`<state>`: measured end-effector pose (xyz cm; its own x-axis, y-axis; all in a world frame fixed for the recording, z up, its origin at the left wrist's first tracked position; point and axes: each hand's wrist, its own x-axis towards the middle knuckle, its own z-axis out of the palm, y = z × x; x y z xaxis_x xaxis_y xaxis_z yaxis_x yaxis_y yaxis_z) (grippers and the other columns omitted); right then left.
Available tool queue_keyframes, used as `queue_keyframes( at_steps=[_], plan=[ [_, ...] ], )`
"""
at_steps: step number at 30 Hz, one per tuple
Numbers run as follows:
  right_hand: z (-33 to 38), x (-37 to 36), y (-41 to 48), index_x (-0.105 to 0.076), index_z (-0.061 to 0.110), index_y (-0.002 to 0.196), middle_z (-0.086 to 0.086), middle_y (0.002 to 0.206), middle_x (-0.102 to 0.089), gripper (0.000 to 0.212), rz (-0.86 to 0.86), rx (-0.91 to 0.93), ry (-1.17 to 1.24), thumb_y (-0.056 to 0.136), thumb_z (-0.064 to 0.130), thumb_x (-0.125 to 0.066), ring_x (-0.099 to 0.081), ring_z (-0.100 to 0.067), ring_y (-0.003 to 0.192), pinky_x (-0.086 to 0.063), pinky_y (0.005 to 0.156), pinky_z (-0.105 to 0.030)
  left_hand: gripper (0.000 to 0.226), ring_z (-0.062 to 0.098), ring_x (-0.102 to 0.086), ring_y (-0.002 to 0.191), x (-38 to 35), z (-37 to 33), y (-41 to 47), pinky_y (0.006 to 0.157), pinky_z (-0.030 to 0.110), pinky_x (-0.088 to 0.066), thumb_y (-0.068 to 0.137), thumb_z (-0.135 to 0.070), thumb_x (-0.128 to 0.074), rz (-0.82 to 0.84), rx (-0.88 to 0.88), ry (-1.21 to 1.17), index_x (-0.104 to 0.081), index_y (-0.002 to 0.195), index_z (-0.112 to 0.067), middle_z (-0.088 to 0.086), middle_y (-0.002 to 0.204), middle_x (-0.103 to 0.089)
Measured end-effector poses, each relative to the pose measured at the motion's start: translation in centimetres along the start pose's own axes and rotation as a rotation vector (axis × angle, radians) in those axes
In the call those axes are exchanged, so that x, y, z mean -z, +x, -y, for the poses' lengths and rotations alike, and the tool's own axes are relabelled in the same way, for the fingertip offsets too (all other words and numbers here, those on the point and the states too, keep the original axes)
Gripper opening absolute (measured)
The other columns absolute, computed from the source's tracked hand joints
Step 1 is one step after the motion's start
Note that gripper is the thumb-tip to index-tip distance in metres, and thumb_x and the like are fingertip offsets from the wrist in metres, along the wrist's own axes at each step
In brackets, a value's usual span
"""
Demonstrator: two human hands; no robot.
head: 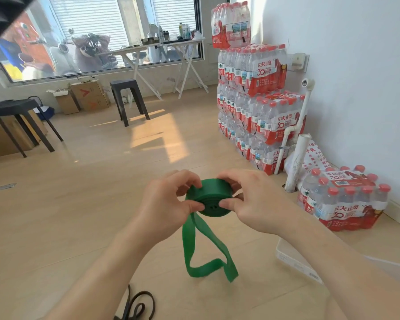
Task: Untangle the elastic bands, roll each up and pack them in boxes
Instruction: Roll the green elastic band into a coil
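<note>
At the bottom centre of the frame a black band [138,304] lies in loose loops on the floor [67,227], not yet rolled. At lower right, partly behind the right forearm, sits a pale plastic box [296,262]; I cannot tell what is in it.

In the middle, both hands hold the green band [211,200] in the air. The left hand [169,200] and right hand [252,199] each pinch the roll, thumbs on its near face and fingers curled over its rim. Most of it is wound, and a looped tail [206,252] hangs below, so I judge this roll over half done, with packing still ahead.

Farther off at right stand water bottle packs [342,199], and in the upper left dark stools [127,98] and cardboard cartons [88,95]. Nothing blocks the hands.
</note>
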<state>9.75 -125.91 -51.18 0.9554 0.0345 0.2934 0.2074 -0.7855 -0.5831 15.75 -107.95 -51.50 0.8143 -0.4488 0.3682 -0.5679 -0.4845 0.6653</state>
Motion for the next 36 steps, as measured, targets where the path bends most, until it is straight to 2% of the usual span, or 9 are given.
queue_keyframes(
  at_steps=[4,11,15,17,20,24,28,33,36],
  plan=[
    [-0.2,0.0,0.0,-0.063,0.023,0.1,0.007,0.092,-0.067,0.024,-0.011,-0.019,0.035,0.08,0.016,-0.073,-0.061,-0.013,0.088,-0.052,0.079,-0.033,0.039,0.009,-0.063,0.086,-0.2,0.4,-0.1,0.084,0.032,-0.054,0.061,-0.006,-0.086,0.02,0.049,-0.097,-0.058,0.078,-0.028,-0.009,0.083,-0.065],
    [-0.5,0.9,0.0,-0.059,0.032,0.098,0.017,0.089,-0.064,0.029,-0.02,-0.081,0.175,0.08,0.013,-0.075,-0.061,-0.001,0.088,-0.051,0.076,-0.019,0.047,0.015,-0.067,0.087,-0.2,1.3,0.0,0.076,0.04,-0.057,0.071,0.003,-0.077,0.18,0.095,-0.155,-0.047,0.075,-0.034,0.0,0.088,-0.069],
    [-0.5,1.2,-0.3,-0.055,0.044,0.088,0.021,0.086,-0.063,0.037,0.035,-0.08,0.197,0.082,0.013,-0.074,-0.06,0.003,0.087,-0.051,0.074,-0.014,0.046,0.004,-0.061,0.084,0.8,1.6,0.3,0.073,0.026,-0.046,0.069,0.0,-0.078,0.079,0.052,-0.018,-0.049,0.074,-0.035,-0.011,0.08,-0.064],
    [-0.4,1.2,-0.3,-0.054,0.046,0.086,0.02,0.087,-0.064,0.04,0.026,-0.076,0.217,0.081,0.013,-0.074,-0.06,0.004,0.087,-0.051,0.076,-0.015,0.044,0.002,-0.059,0.083,0.9,1.5,0.3,0.07,0.022,-0.042,0.068,-0.004,-0.081,0.096,0.062,-0.025,-0.051,0.078,-0.035,-0.013,0.083,-0.064],
    [-0.6,1.1,-0.3,-0.055,0.045,0.086,0.017,0.088,-0.065,0.04,0.014,-0.081,0.24,0.08,0.011,-0.075,-0.061,0.002,0.087,-0.052,0.079,-0.02,0.042,0.009,-0.064,0.086,0.6,1.6,0.2,0.07,0.031,-0.05,0.069,-0.009,-0.082,0.195,0.097,-0.066,-0.052,0.083,-0.035,-0.009,0.091,-0.066],
    [-0.9,1.1,-0.3,-0.059,0.039,0.094,0.012,0.091,-0.067,0.036,0.002,-0.102,0.313,0.08,0.01,-0.075,-0.063,-0.003,0.091,-0.054,0.086,-0.034,0.035,0.015,-0.067,0.094,1.0,1.2,-0.1,0.084,0.037,-0.054,0.067,-0.02,-0.085,0.229,0.12,-0.272,-0.055,0.085,-0.027,-0.002,0.1,-0.07],
    [-1.1,0.7,0.0,-0.06,0.038,0.096,0.012,0.093,-0.068,0.035,0.006,-0.103,0.331,0.08,0.01,-0.075,-0.065,-0.005,0.091,-0.054,0.089,-0.037,0.034,0.022,-0.071,0.078,0.2,0.2,-0.3,0.076,0.048,-0.057,0.069,-0.006,-0.082,0.107,0.141,-0.331,-0.05,0.08,-0.011,0.007,0.082,-0.072],
    [-0.6,0.5,-0.2,-0.058,0.036,0.122,0.015,0.107,-0.064,0.046,0.156,-0.083,0.246,0.082,0.019,-0.072,-0.065,-0.008,0.091,-0.055,0.08,-0.026,0.037,0.022,-0.068,0.07,0.0,-0.1,-0.4,0.069,0.045,-0.056,0.073,0.005,-0.075,0.094,0.08,-0.155,-0.049,0.077,-0.022,0.005,0.075,-0.069],
    [-0.1,0.3,-0.1,-0.066,0.034,0.112,0.013,0.097,-0.07,0.037,0.178,-0.04,0.151,0.076,0.033,-0.076,-0.067,-0.007,0.084,-0.055,0.081,-0.032,0.042,0.024,-0.066,0.07,0.1,0.5,-0.5,0.067,0.046,-0.055,0.072,-0.002,-0.076,0.132,0.018,0.009,-0.046,0.078,-0.031,-0.002,0.074,-0.067]
  ],
)
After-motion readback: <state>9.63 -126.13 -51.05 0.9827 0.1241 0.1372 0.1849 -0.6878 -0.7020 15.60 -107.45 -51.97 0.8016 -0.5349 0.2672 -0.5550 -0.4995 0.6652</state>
